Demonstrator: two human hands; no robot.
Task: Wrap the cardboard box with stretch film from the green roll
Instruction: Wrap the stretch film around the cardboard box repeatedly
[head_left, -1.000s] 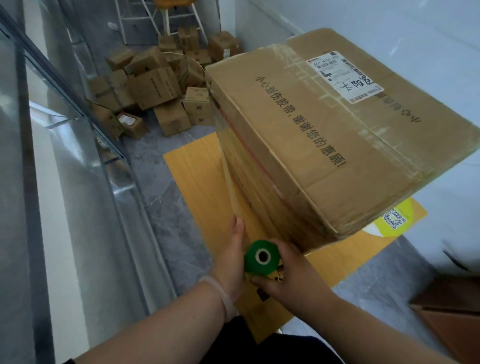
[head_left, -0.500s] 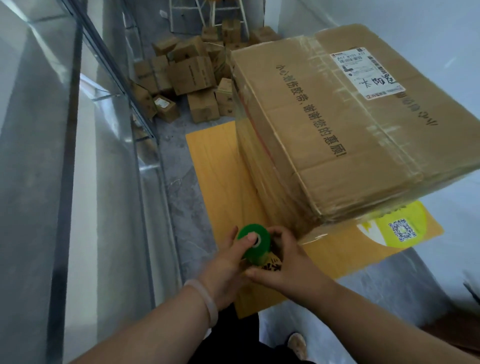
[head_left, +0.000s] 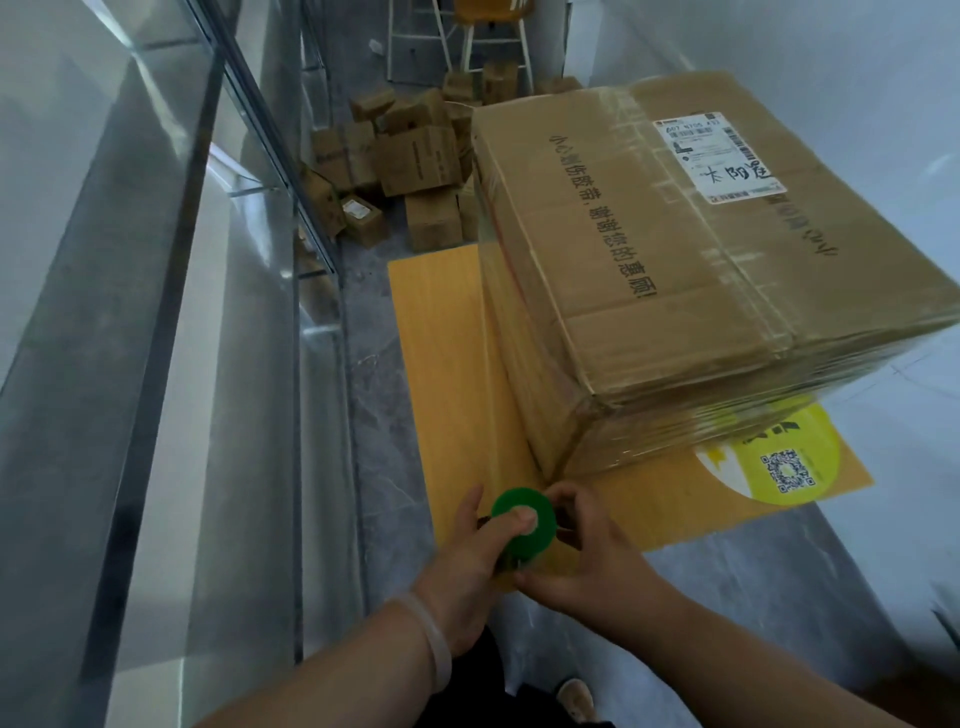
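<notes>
Cardboard box (head_left: 701, 291), where is it?
- Right half of the frame, large, standing on an orange board (head_left: 441, 364) on the grey floor. A white shipping label (head_left: 717, 156) is on its top, and clear stretch film (head_left: 493, 374) already bands its sides.

And the green roll (head_left: 522, 540)?
- Lower centre, just in front of the box's near bottom corner, its round end turned to the camera. Film runs from it up along the box's left side.

Who holds it?
- Both hands. The left hand (head_left: 467, 566), with a pale band on the wrist, has one fingertip pushed into the roll's core. The right hand (head_left: 587, 556) curls its fingers round the roll's right side.

Anything behind?
- Small cartons (head_left: 410, 161) heaped at upper centre, and a glass panel (head_left: 156, 312) down the left.
</notes>
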